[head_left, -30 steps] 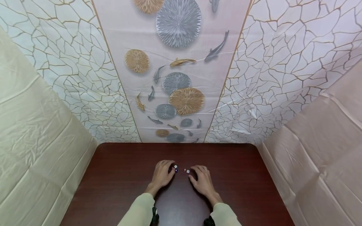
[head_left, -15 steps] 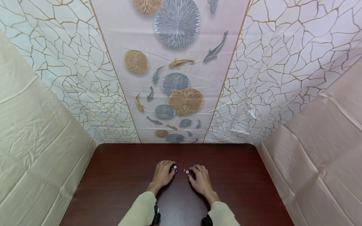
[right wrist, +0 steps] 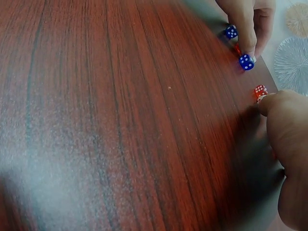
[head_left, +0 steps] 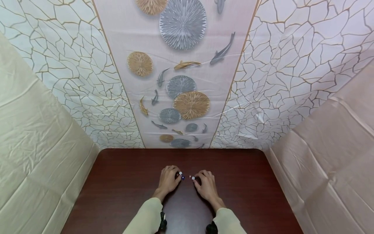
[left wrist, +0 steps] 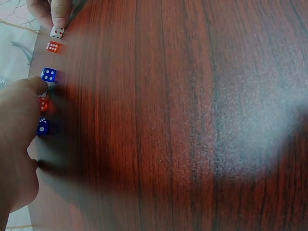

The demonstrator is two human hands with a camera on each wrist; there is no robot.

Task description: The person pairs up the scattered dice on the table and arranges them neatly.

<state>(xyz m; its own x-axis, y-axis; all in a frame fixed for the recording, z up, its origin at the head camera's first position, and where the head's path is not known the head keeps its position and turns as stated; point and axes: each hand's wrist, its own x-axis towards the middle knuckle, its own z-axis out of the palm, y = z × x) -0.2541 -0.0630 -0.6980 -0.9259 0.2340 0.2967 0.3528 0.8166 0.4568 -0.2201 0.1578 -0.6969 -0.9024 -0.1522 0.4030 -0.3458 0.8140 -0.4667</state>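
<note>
My left hand (head_left: 168, 179) holds its thumb and index finger at a white die (head_left: 180, 173), mostly covered by the thumb in the left wrist view. A blue die (left wrist: 48, 74) sits right at that thumb's tip. Inside the curve of the same hand are a red die (left wrist: 43, 104) and another blue die (left wrist: 42, 126). My right hand (head_left: 206, 184) pinches a second white die (left wrist: 57, 32) between thumb and index finger. Right beside it, toward the left hand, lies a red die (right wrist: 261, 90). The dice form a rough row on the table.
The dark red wood-grain table (head_left: 128, 195) ends at a patterned cloth backdrop (head_left: 187, 65). Cream cloth panels (head_left: 35, 146) slope up at both sides. A dark band with a small device (head_left: 162, 222) is on each wrist.
My right hand's fingers have closed in on the white die. The blue die by the left thumb has shifted slightly right, away from the white die. The left hand stays almost in place.
</note>
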